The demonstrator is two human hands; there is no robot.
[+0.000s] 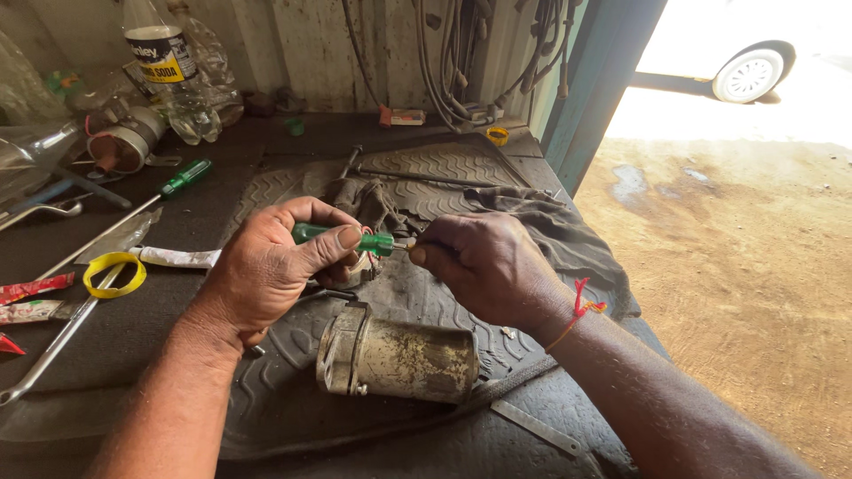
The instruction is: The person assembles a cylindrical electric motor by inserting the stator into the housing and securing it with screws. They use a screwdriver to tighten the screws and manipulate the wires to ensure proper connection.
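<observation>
We look down at our two hands over a dark, grimy tabletop (222,213) spread with a piece of old tyre tread (444,168) and a grey rag (550,231). Our left hand (266,266) has its grip closed around the green handle of a small screwdriver (342,236), held level and pointing right. Our right hand (488,266) meets the tool's tip with a narrow pinch; whatever small part it holds there is hidden by the fingers, so we cannot tell what it is. Just below both hands, on the tread, a dusty metal cylinder that looks like a small motor housing (399,359) lies on its side, untouched. We judge the work to be midway: the housing lies apart from the hands, with attention on the small piece. A second green-handled screwdriver (182,177), a yellow ring (114,273) and a long spanner (53,350) lie to the left.
</observation>
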